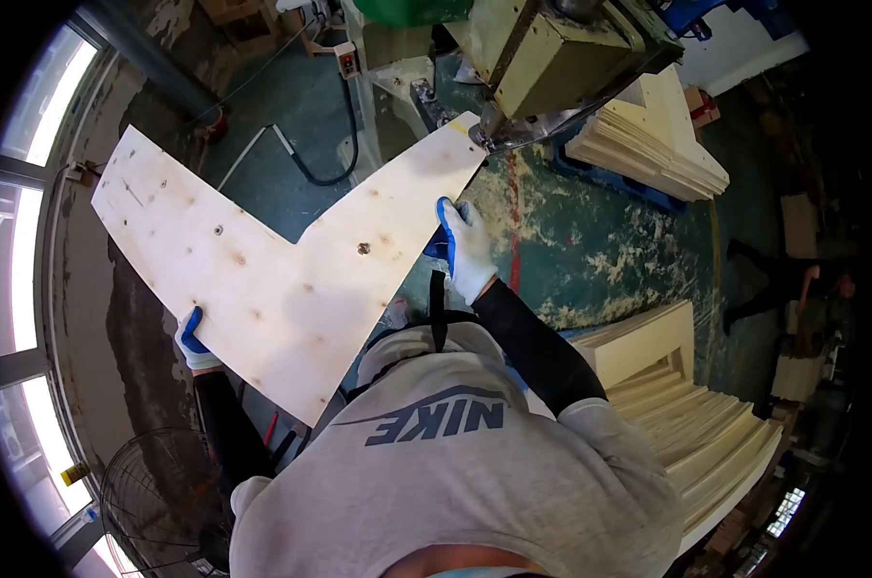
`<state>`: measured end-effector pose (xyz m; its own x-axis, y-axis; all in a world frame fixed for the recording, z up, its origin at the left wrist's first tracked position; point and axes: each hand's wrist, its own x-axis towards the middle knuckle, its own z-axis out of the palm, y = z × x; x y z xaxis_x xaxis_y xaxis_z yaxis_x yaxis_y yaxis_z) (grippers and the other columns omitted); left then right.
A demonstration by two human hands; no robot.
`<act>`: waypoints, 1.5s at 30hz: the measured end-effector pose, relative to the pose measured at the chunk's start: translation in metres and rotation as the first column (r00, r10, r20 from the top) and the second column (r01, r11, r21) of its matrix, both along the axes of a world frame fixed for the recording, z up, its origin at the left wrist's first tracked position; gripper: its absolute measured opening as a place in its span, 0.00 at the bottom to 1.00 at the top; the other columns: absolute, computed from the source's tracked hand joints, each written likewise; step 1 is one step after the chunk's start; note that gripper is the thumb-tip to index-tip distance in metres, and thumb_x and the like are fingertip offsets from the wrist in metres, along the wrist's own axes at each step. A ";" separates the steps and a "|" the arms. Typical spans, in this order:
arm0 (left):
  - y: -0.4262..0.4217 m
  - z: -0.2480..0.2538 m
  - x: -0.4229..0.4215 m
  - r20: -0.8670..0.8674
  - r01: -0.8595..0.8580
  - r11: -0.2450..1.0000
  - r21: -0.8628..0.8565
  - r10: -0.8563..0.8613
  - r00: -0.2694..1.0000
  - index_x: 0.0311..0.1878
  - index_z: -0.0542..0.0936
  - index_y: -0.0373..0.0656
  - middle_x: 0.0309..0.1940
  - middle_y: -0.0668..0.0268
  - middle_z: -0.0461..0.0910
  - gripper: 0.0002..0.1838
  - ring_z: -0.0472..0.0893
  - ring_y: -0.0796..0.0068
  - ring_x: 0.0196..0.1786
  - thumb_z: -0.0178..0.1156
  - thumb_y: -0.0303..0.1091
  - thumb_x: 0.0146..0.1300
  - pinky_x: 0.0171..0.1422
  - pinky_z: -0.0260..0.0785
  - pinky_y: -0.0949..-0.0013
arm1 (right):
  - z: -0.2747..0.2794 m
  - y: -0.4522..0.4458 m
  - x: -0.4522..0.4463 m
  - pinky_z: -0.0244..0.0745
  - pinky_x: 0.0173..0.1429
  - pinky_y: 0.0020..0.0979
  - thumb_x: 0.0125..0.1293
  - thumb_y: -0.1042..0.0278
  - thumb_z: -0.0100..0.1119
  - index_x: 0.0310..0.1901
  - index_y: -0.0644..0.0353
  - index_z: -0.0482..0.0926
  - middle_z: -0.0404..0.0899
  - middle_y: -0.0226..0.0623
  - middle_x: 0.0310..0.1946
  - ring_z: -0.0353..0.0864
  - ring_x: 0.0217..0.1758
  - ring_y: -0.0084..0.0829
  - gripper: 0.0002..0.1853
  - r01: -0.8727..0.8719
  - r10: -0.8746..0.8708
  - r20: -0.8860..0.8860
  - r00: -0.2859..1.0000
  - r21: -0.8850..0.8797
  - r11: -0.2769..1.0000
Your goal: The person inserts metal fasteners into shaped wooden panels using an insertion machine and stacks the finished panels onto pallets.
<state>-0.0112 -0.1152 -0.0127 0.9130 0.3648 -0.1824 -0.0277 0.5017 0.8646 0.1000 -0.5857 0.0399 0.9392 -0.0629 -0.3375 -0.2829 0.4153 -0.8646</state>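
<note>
A large V-shaped plywood board [301, 289] with knots spreads across the space in front of my body. My left hand [198, 342], in a white glove with blue fingers, grips its lower left edge, the thumb lying on top. On the right edge, my right hand [467, 246] in a matching glove is closed on the board, its other fingers hidden underneath. The board's upper right end meets the head of a green machine [571, 60], right under its metal tool [492, 120]. What lies beneath the board there is hidden.
Stacked plywood pieces [648, 154] sit on a blue pallet at upper right, with more stacked pieces [706, 433] at lower right. Sawdust covers the green floor [600, 250]. A wire-caged fan [161, 496] stands lower left near the windows. Farther right is another person [792, 279].
</note>
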 end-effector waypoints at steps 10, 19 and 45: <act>0.002 -0.012 0.025 -0.019 0.044 0.999 -0.023 -0.045 0.999 0.73 0.65 0.35 0.65 0.51 0.74 0.36 0.75 0.50 0.66 0.59 0.29 0.59 0.73 0.67 0.52 | 0.004 -0.008 0.006 0.75 0.27 0.23 0.77 0.59 0.51 0.41 0.52 0.73 0.70 0.21 0.30 0.71 0.26 0.16 0.08 -0.070 0.061 -0.072 0.996 -0.130 0.989; -0.002 -0.001 0.040 0.022 0.060 0.998 -0.027 -0.059 0.998 0.70 0.67 0.32 0.61 0.49 0.76 0.35 0.78 0.49 0.63 0.60 0.30 0.57 0.71 0.70 0.51 | -0.023 -0.015 0.013 0.78 0.25 0.25 0.78 0.56 0.48 0.45 0.51 0.71 0.68 0.22 0.31 0.71 0.27 0.16 0.09 -0.080 0.099 0.089 0.991 -0.198 0.977; -0.039 -0.072 -0.068 -0.368 0.088 0.917 -0.389 -0.242 0.898 0.72 0.65 0.32 0.64 0.44 0.74 0.38 0.76 0.41 0.64 0.59 0.32 0.56 0.70 0.70 0.45 | -0.064 -0.097 -0.034 0.85 0.36 0.31 0.71 0.57 0.59 0.52 0.57 0.78 0.85 0.34 0.37 0.87 0.32 0.29 0.15 -0.281 0.402 -0.401 0.823 0.328 0.902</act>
<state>-0.0790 -0.1539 -0.0843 0.7729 0.0556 -0.6321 0.3929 0.7402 0.5456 0.0663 -0.6824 -0.0242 0.6240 0.3743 -0.6860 -0.7764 0.3971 -0.4895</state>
